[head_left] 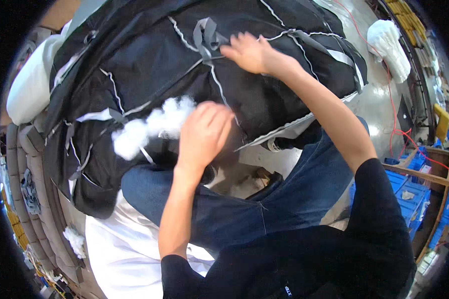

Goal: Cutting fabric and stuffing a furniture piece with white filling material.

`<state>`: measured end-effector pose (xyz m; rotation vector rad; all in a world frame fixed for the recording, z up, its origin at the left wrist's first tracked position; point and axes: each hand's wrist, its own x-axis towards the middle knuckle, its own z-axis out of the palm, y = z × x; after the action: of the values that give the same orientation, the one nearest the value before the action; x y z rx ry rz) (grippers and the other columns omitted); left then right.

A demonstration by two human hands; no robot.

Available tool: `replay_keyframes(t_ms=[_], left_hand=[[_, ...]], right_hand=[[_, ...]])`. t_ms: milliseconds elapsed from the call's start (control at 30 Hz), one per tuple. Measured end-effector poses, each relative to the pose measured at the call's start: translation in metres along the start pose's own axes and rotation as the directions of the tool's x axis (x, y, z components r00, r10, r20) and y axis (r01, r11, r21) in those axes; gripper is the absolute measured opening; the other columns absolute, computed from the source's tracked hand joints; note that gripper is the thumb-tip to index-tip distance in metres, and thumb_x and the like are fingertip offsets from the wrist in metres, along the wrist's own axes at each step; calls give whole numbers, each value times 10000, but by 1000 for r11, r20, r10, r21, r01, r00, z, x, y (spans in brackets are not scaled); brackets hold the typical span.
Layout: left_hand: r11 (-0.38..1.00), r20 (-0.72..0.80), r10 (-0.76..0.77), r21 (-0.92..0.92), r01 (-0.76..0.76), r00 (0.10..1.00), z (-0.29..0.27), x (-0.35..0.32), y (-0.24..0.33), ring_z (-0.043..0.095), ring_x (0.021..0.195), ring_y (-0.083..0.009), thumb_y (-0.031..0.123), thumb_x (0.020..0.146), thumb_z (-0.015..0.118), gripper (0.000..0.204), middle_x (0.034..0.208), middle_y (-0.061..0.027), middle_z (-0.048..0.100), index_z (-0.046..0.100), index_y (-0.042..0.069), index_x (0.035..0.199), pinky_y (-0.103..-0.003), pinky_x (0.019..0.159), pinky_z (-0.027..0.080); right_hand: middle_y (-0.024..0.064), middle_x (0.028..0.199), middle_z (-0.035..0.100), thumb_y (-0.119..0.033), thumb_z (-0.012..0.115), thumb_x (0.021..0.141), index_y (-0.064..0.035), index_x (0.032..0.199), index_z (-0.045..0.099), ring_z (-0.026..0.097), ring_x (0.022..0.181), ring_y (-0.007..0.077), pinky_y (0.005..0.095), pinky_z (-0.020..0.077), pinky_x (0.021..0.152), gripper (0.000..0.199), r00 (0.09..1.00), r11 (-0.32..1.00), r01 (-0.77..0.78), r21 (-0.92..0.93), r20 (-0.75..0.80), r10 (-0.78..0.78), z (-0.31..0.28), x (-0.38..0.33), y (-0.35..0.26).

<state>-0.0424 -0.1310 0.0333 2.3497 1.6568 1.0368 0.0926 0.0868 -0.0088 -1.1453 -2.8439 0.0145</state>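
Note:
A large black fabric cover (149, 65) spreads before me, with white-edged seams and grey straps tied at several points. My left hand (207, 130) is low over the cover's near part, back upward, fingers curled under; what they hold, if anything, is hidden. Against its left side lies a fluffy clump of white stuffing (157, 123) on the black fabric. Farther off, my right hand (248, 52) reaches over the cover with fingers stretched out, slightly blurred. Its fingertips are beside a looped grey strap (205, 37) at a seam crossing.
White cloth (119, 249) lies at the lower left, near a long brown padded piece (42, 199). A white bundle (389, 47) and a red cord (393, 107) are on the floor at right. Blue boxes (406, 192) sit by a wooden frame (436, 179).

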Motion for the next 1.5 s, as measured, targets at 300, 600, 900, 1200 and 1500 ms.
replay_keyframes(t_ms=[300,600,900,1200,1500], left_hand=[[464,38,-827,610,642,561,-27,-50,-58,203,1399,-451,641,799,593,882,1525,-251,207,278,191,1488,-565,1058,306],[577,313,-792,664,475,525,-39,-47,-30,553,1109,-450,305,731,759,851,1352,-274,451,329,165,1452,-473,894,485],[801,160,-532,415,432,831,-27,-42,-45,581,1072,-356,182,817,667,493,1138,-174,612,532,119,1287,-432,890,463],[851,78,-519,133,507,851,-29,-39,-49,619,1053,-267,142,865,615,326,1126,-130,653,617,79,1185,-349,922,446],[811,183,-585,129,571,790,-21,-28,-32,643,958,-284,201,886,602,286,1000,-126,677,631,136,1163,-352,853,468]], right_hand=[[220,1397,448,-586,413,918,9,1379,418,379,1344,326,448,238,1131,753,939,997,-11,-81,-343,-17,43,-35,-37],[219,1423,414,-533,482,896,60,1351,426,373,1339,333,466,211,1139,750,878,981,-193,19,-443,181,32,-91,-22],[229,1483,327,-551,429,920,35,1409,353,280,1408,299,420,161,1164,767,805,927,-363,95,-469,363,34,-164,7],[130,955,653,-231,604,865,-56,905,662,636,925,314,409,530,771,188,803,863,-403,304,-334,493,-39,-229,20],[142,991,622,-108,631,839,-15,993,656,597,956,329,387,483,863,182,688,857,-295,422,-528,497,-27,-225,12]])
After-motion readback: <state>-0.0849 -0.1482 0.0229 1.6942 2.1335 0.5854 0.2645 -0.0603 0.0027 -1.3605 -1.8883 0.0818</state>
